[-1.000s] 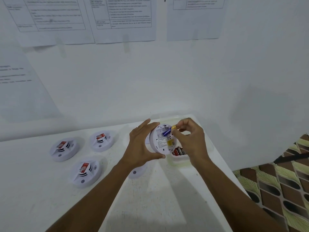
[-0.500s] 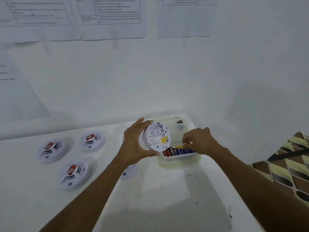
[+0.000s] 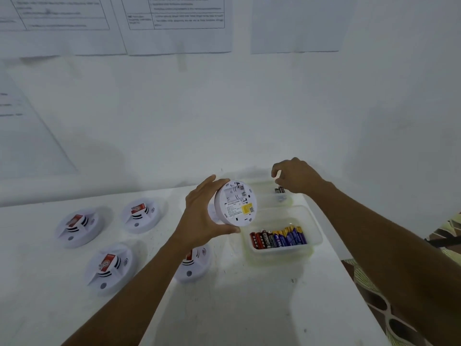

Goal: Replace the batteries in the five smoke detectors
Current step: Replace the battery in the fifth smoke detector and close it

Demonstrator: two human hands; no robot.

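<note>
My left hand (image 3: 199, 216) grips a white smoke detector (image 3: 237, 203) by its rim, held up with its back toward me; the battery bay looks empty. My right hand (image 3: 296, 176) hovers with curled fingers over the far clear container (image 3: 284, 199), where a couple of dark batteries (image 3: 279, 189) lie. Whether it holds anything is hidden. The near clear container (image 3: 314, 228) holds a row of several batteries (image 3: 277, 238), red, black and blue.
Several more detectors lie face up on the white table (image 3: 237, 308): two at the back left (image 3: 77, 227) (image 3: 141, 214), one nearer (image 3: 108, 268), one under my left forearm (image 3: 193, 265). The table ends at the right, over patterned floor (image 3: 374, 308).
My right hand pulled a battery from the held detector, passed over the near container and moved back over the far one. The detector's bay has gone from holding a battery to looking empty.
</note>
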